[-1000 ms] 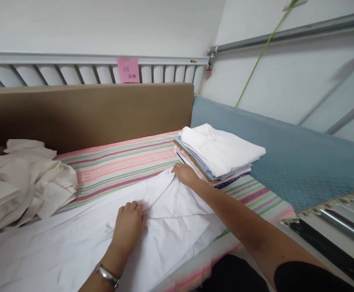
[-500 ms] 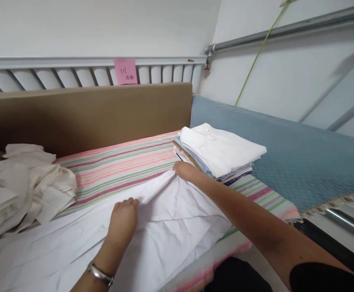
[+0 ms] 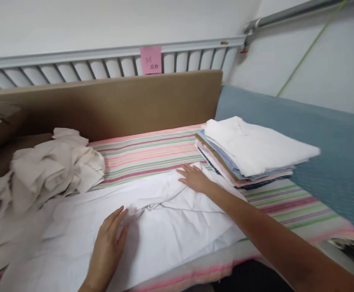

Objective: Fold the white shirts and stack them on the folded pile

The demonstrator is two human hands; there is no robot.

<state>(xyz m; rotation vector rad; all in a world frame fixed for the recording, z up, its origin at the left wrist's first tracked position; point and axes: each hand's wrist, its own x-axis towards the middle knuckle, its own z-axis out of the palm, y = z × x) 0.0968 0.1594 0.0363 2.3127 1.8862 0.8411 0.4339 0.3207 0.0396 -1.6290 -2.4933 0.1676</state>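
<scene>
Have fingers of the right hand spread out and laid flat near the far edge of a white cloth, gripping nothing. Hold the left hand open over the middle of the same cloth, thumb out to the right — cannot tell whether touching it. See the white cloth stretched across a striped cover, largely flat but bunched into creases between both hands, and running left to a crumpled cream fabric pile. Find a stack of folded clothes just beyond the right hand, to the right — white on top, over light blue, brown, pink and navy layers. Note also a brown panel along the back, a blue panel at the right, and a white radiator bearing a handwritten pink note.
</scene>
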